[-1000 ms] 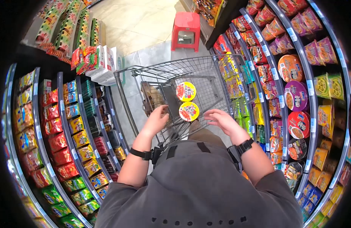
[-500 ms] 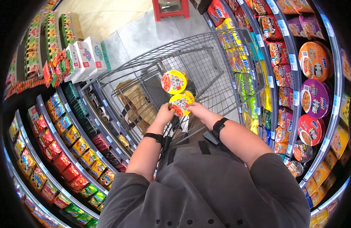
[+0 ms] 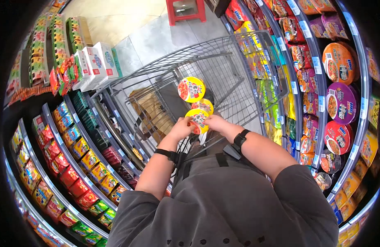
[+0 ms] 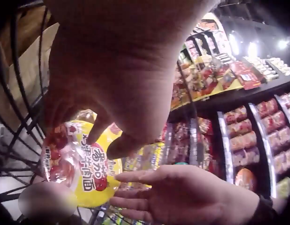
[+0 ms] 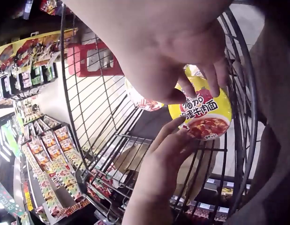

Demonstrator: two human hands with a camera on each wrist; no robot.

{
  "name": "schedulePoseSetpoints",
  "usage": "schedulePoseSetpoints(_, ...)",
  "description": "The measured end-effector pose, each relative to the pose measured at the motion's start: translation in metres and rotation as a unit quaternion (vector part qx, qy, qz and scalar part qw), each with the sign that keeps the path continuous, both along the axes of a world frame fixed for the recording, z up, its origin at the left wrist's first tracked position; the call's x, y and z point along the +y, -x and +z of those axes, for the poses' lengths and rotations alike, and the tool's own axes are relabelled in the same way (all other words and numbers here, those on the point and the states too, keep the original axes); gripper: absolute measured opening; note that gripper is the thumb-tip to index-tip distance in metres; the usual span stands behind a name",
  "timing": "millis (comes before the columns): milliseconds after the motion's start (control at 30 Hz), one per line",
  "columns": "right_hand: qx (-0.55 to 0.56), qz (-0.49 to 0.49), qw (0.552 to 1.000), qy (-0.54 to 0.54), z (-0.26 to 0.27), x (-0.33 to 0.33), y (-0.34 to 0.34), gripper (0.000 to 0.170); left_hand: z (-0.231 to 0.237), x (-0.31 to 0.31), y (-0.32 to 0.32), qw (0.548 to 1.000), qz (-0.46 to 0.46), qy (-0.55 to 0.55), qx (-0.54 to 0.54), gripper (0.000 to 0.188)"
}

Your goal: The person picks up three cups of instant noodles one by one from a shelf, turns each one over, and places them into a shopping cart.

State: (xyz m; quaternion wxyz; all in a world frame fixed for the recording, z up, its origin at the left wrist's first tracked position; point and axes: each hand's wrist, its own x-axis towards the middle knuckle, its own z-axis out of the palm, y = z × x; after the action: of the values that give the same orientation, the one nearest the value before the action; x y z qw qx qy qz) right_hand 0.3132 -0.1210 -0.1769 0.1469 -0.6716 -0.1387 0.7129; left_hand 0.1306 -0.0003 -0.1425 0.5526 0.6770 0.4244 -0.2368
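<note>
Three round tubs with yellow lids show in the head view. The nearest tub (image 3: 198,120) is between both hands at the near end of the cart; in the right wrist view its lid (image 5: 201,112) faces up. My left hand (image 3: 182,128) grips its left edge, fingertips on the lid. My right hand (image 3: 218,123) holds the opposite edge with its fingers bent over the rim. A second tub (image 3: 203,105) is partly covered by the nearest one, and a third tub (image 3: 191,89) lies farther up in the cart.
The wire shopping cart (image 3: 243,78) surrounds the tubs, with a brown bag (image 3: 147,109) at its left. Shelves of packets (image 3: 87,158) line the left, and shelves with large noodle bowls (image 3: 342,103) line the right. A red stool (image 3: 186,11) stands beyond the cart.
Both hands came together from apart and took hold of the nearest tub. Over the last half second, hands and tub shifted slightly toward the body. The camera view also shifted.
</note>
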Motion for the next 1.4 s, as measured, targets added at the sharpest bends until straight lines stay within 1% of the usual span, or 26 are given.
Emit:
schedulePoseSetpoints(67,-0.005,0.016,1.0,-0.008,0.031,0.006,-0.004,0.038,0.022,0.002,0.0,0.999,0.015,0.028,0.027,0.059)
schedulePoseSetpoints(100,-0.007,0.029,0.999,-0.011,0.047,0.008,-0.005,0.037,0.02,0.003,0.008,0.999,-0.03,-0.021,0.006,0.059)
schedulePoseSetpoints(133,-0.012,0.033,0.999,-0.018,0.056,0.005,-0.005,0.037,0.037,0.007,0.009,0.999,-0.026,-0.028,0.002,0.059)
schedulePoseSetpoints(200,0.011,-0.053,0.997,-0.051,0.083,0.004,-0.002,0.035,0.086,0.02,0.018,0.996,-0.049,-0.066,-0.044,0.058)
schedulePoseSetpoints(267,0.016,-0.027,0.998,-0.056,0.12,0.008,-0.004,0.036,0.134,0.025,0.026,0.995,-0.008,-0.072,-0.066,0.057)
schedulePoseSetpoints(333,-0.019,-0.007,0.99,-0.14,0.156,0.006,0.0,0.034,0.16,0.029,0.041,0.987,0.025,-0.107,-0.121,0.056)
schedulePoseSetpoints(400,-0.022,-0.011,0.987,-0.157,0.192,0.003,0.007,0.031,0.182,0.031,0.057,0.974,0.067,-0.094,-0.197,0.054)
schedulePoseSetpoints(500,0.033,-0.115,0.976,-0.182,0.237,-0.012,0.022,0.025,0.225,0.028,0.084,0.942,0.109,-0.065,-0.311,0.053)
schedulePoseSetpoints(533,0.025,-0.116,0.975,-0.189,0.252,-0.019,0.028,0.025,0.241,0.026,0.093,0.925,0.113,-0.061,-0.357,0.052)
schedulePoseSetpoints(600,0.151,-0.237,0.932,-0.228,0.279,-0.033,0.038,0.02,0.266,0.021,0.11,0.917,0.116,-0.03,-0.38,0.059)
schedulePoseSetpoints(633,0.21,-0.273,0.903,-0.259,0.288,-0.04,0.042,0.022,0.271,0.016,0.118,0.895,0.101,-0.05,-0.432,0.064)
schedulePoseSetpoints(667,0.202,-0.274,0.902,-0.264,0.297,-0.047,0.047,0.022,0.276,0.012,0.124,0.869,0.087,-0.068,-0.483,0.069)
schedulePoseSetpoints(700,0.241,-0.305,0.88,-0.272,0.311,-0.052,0.054,0.022,0.288,0.009,0.13,0.883,0.058,-0.036,-0.465,0.091)
schedulePoseSetpoints(733,0.28,-0.335,0.855,-0.279,0.322,-0.058,0.059,0.022,0.296,0.003,0.132,0.88,0.056,-0.034,-0.471,0.091)
schedulePoseSetpoints(767,0.291,-0.348,0.845,-0.284,0.328,-0.064,0.064,0.023,0.304,-0.007,0.131,0.863,0.049,-0.042,-0.501,0.099)
schedulePoseSetpoints(800,0.286,-0.348,0.846,-0.286,0.334,-0.07,0.07,0.023,0.309,-0.015,0.132,0.845,0.042,-0.05,-0.53,0.108)
schedulePoseSetpoints(833,0.295,-0.353,0.835,-0.302,0.34,-0.075,0.076,0.024,0.302,-0.015,0.132,0.857,0.005,-0.098,-0.506,0.125)
schedulePoseSetpoints(933,0.289,-0.354,0.821,-0.342,0.359,-0.085,0.091,0.027,0.302,-0.034,0.127,0.851,0.024,-0.108,-0.514,0.127)
schedulePoseSetpoints(967,0.275,-0.351,0.819,-0.361,0.363,-0.089,0.094,0.03,0.299,-0.037,0.126,0.859,0.031,-0.08,-0.504,0.133)
schedulePoseSetpoints(1000,0.273,-0.353,0.816,-0.366,0.366,-0.092,0.094,0.03,0.302,-0.041,0.124,0.858,0.025,-0.08,-0.507,0.133)
schedulePoseSetpoints(1067,0.289,-0.347,0.794,-0.408,0.37,-0.098,0.093,0.039,0.31,-0.049,0.118,0.847,0.081,-0.023,-0.525,0.133)
schedulePoseSetpoints(1100,0.293,-0.346,0.786,-0.42,0.372,-0.101,0.091,0.049,0.314,-0.053,0.114,0.841,0.097,0.004,-0.532,0.134)
schedulePoseSetpoints(1133,0.292,-0.349,0.782,-0.425,0.376,-0.105,0.09,0.049,0.316,-0.056,0.11,0.841,0.09,0.003,-0.533,0.134)
schedulePoseSetpoints(1200,0.257,-0.352,0.778,-0.453,0.384,-0.116,0.087,0.054,0.315,-0.062,0.098,0.832,0.113,0.031,-0.542,0.133)
schedulePoseSetpoints(1333,0.174,-0.397,0.765,-0.477,0.382,-0.154,0.072,0.056,0.309,-0.076,0.057,0.832,0.095,0.041,-0.545,0.133)
schedulePoseSetpoints(1400,0.012,-0.303,0.871,-0.387,0.373,-0.184,0.058,0.057,0.316,-0.088,0.032,0.851,0.045,0.03,-0.522,0.132)
